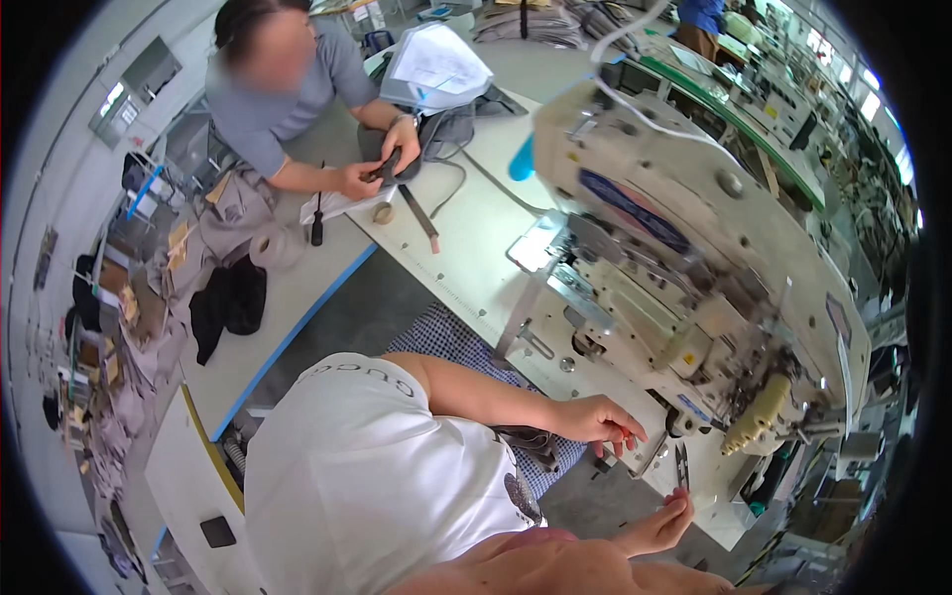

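Observation:
My left hand (598, 420) reaches to the edge of the white sewing machine table, beside the machine's needle area. Its fingers are curled, with a small red-orange thing (626, 434) at the fingertips, too small to name. Below it, my right hand (658, 524) pinches slim dark tweezers (682, 466), their prongs pointing up toward the machine. The large cream industrial sewing machine (684, 268) stands over both hands, its metal plates and clamp parts exposed at the front. Neither hand touches any fabric that I can see.
Across the table (446, 283), a co-worker (288, 99) in grey handles a dark piece. Near them lie a screwdriver (317, 226), a tape roll (383, 212) and a dark strip (418, 213). Black cloth (233, 300) rests on the blue-edged side table. Checked cloth (446, 337) covers my lap.

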